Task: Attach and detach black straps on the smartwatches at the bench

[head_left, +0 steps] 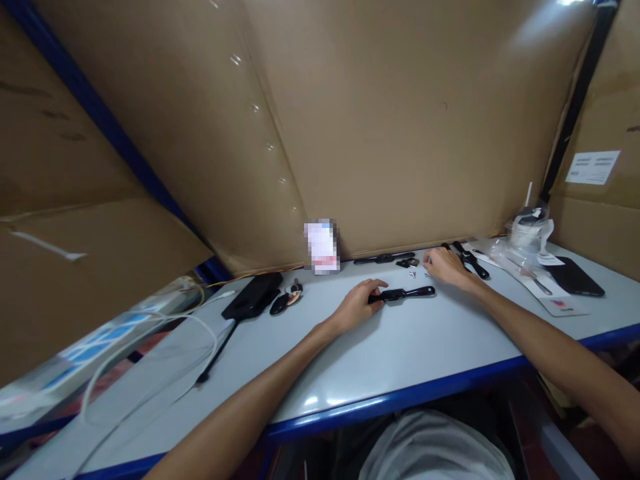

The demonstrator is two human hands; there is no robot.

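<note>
My left hand (361, 303) is closed round the left end of a black two-handled tool (407, 293), which lies level just above or on the grey table. To the right and farther back, my right hand (444, 265) reaches down at the table beside small dark metal parts (410, 263); its fingertips are too small and hidden to tell what they hold. A small silvery piece (412, 274) lies between the hands. Behind them is another black tool (384, 258). More black tools (471, 260) lie just right of my right hand.
Keys with a black fob (280, 303) and a black device (254, 295) with a cable lie at left, near a power strip (100, 347). At right are a black phone (575, 276), packaging (560, 303) and a bagged cup (526, 230). Cardboard stands behind.
</note>
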